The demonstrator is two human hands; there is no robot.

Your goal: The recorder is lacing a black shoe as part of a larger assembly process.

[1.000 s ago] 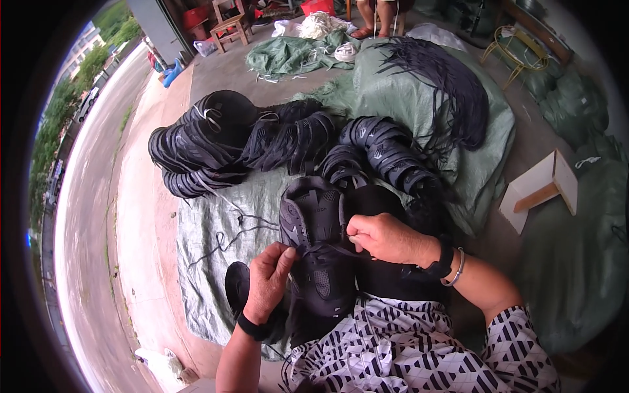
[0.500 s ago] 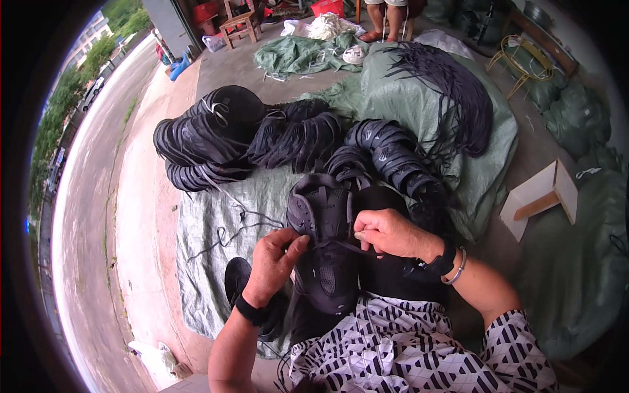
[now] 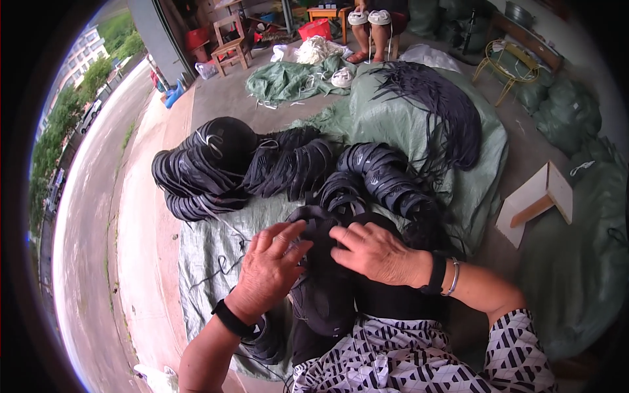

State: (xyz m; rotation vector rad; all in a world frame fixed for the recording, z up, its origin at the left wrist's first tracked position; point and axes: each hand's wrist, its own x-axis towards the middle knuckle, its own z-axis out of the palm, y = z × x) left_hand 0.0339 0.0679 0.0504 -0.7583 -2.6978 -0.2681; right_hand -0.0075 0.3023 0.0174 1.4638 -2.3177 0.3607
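Observation:
A black shoe upper (image 3: pixel 322 308) rests in my lap, toe toward me, its collar partly covered by my hands. My left hand (image 3: pixel 272 262) is over its left side, thumb and index finger apart. Over the right side is my right hand (image 3: pixel 380 255), fingers bent and spread. Both sets of fingertips are over or touching the eyelet area; I cannot make out a lace between them. Another dark shoe upper (image 3: pixel 267 340) lies below my left wrist, partly hidden.
Stacked black uppers (image 3: pixel 203 167) and a curved row of them (image 3: pixel 386 170) lie ahead on green sheeting (image 3: pixel 209 242). Dark laces (image 3: pixel 458 124) drape over a covered heap. A board piece (image 3: pixel 537 203) stands right. Another person (image 3: pixel 377 39) sits at the back with white shoes.
My hands have let go of the lace ends and moved up over the upper, fingers spreading. The view has tilted upward, showing more of the background.

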